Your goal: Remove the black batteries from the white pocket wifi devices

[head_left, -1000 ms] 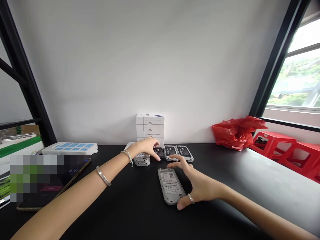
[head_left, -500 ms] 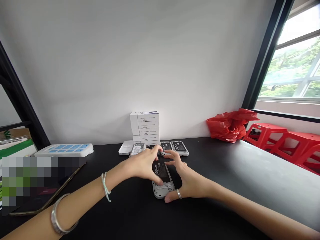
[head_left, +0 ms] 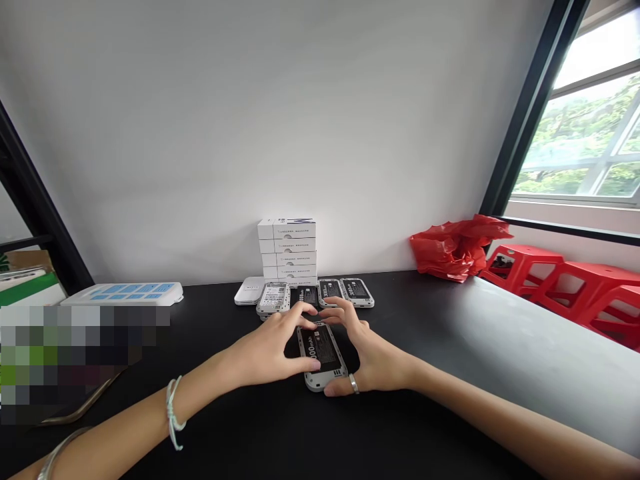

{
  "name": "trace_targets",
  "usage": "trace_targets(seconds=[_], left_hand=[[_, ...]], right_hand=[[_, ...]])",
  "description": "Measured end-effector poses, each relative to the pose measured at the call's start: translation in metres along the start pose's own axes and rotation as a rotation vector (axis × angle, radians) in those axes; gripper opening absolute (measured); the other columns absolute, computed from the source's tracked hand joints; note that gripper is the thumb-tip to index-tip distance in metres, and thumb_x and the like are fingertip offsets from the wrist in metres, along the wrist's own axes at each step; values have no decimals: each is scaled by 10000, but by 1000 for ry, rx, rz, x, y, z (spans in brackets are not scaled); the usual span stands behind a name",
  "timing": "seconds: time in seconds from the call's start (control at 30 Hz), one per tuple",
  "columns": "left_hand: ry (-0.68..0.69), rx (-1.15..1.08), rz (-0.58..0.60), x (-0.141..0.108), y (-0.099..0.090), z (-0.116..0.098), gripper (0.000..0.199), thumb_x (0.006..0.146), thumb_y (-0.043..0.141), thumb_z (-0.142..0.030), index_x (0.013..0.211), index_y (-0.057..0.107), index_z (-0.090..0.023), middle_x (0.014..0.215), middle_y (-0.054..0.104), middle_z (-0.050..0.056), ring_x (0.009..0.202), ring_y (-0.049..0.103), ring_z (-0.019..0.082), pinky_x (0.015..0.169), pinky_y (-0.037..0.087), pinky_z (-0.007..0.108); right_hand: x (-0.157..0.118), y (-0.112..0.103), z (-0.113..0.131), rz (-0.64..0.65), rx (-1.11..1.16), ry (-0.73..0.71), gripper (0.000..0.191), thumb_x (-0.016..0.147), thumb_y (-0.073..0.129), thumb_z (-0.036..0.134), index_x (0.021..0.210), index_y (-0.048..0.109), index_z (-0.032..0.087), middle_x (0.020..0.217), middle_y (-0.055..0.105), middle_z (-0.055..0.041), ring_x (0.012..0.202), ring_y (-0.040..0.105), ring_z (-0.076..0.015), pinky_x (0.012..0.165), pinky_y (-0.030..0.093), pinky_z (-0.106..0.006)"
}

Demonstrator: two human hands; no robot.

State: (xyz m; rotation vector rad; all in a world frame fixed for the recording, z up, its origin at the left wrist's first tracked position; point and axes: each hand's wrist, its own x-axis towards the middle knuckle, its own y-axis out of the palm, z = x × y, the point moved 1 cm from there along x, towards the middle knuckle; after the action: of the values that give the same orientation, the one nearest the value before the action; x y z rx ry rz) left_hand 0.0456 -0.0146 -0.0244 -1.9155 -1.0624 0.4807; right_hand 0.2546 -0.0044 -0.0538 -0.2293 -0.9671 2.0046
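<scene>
1. Left hand (head_left: pixel 273 343): spans the battery (head_left: pixel 324 350) lengthwise, thumb on its near end, fingers at the far end; whether it grips or only presses, I cannot tell.
2. Between the hands: the battery lies over the bay of the case (head_left: pixel 316 382), which rests flat on the desk (head_left: pixel 425 347).
3. Right hand (head_left: pixel 367 357): grasps the case, thumb at its near edge, fingers curled round the far end.
4. Around the case: lids (head_left: pixel 249 291) and a stack of battery-less cases (head_left: pixel 273 297) towards 11 o'clock, boxes (head_left: pixel 296 259) behind them, spare battery (head_left: pixel 307 295) near 12, filled cases (head_left: pixel 357 291) near 1.
5. Step in hand, I judge: seating the battery. The next move calls for even downward pressure from the left hand, contacts aligned, while the right steadies the case.
</scene>
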Motion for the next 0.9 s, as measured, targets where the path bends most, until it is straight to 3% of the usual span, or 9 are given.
trace_targets(seconds=[0.1, 0.2, 0.27, 0.37, 0.43, 0.6, 0.8, 0.9], left_hand=[[43, 43, -9, -8, 7, 4, 475, 857, 523, -482, 1266, 397, -275, 1345, 480, 57, 1290, 386, 250, 1033, 355, 418], [80, 116, -2, -15, 5, 2, 513, 869, 505, -493, 1316, 375, -277, 1389, 437, 51, 1326, 332, 251, 1066, 324, 418], [89, 144, -37, -20, -3, -2, 530, 854, 532, -487, 1321, 373, -292, 1371, 454, 42, 1282, 391, 249, 1045, 347, 399], [25, 157, -68, -27, -15, -3, 287, 873, 504, -413, 1114, 512, -257, 1109, 608, 26, 1011, 574, 208, 869, 445, 325], [-46, 163, -25, -31, -18, -1, 171, 877, 480, -382, 910, 540, -225, 862, 635, 0, 809, 595, 174, 711, 446, 275], [-87, 206, 22, -33, -10, 9, 221, 853, 500, -382, 722, 483, -205, 645, 547, -41, 585, 492, 113, 531, 337, 221], [6, 225, -5, -32, -2, 13, 259, 879, 461, -321, 660, 418, -189, 650, 489, -43, 552, 420, 93, 522, 303, 223], [45, 251, -29, -32, 0, 14, 277, 884, 454, -299, 643, 375, -187, 652, 474, -47, 552, 402, 91, 523, 290, 225]], right_hand=[[-1, 0, 2, 19, -17, 72, 1148, 544, 803, 467, 1380, 37, 288, 1346, 385, -138, 1269, 357, -337, 1016, 289, -522], [-3, -4, 4, 49, -56, 133, 1162, 527, 807, 478, 1394, 49, 323, 1344, 389, -116, 1195, 409, -344, 959, 351, -500], [-6, -11, 4, 62, -97, 160, 1153, 530, 806, 461, 1400, 60, 337, 1322, 413, -106, 1170, 420, -348, 937, 367, -494], [-10, -22, -1, 43, -154, 206, 1091, 565, 785, 458, 1393, 82, 359, 1323, 436, -101, 1158, 423, -362, 926, 364, -515], [-10, -27, -7, 10, -187, 214, 1025, 595, 762, 472, 1379, 108, 376, 1347, 435, -98, 1146, 428, -375, 925, 352, -539], [-7, -30, -14, -33, -234, 202, 925, 642, 723, 489, 1361, 153, 374, 1370, 443, -94, 1090, 473, -377, 914, 349, -552], [-7, -33, -10, -35, -174, 118, 884, 655, 736, 461, 1342, 190, 350, 1369, 453, -69, 1210, 440, -330, 1014, 300, -515], [3, -33, -9, -121, -103, 36, 775, 673, 729, 458, 1285, 273, 323, 1324, 485, -71, 1260, 417, -293, 1030, 324, -470]])
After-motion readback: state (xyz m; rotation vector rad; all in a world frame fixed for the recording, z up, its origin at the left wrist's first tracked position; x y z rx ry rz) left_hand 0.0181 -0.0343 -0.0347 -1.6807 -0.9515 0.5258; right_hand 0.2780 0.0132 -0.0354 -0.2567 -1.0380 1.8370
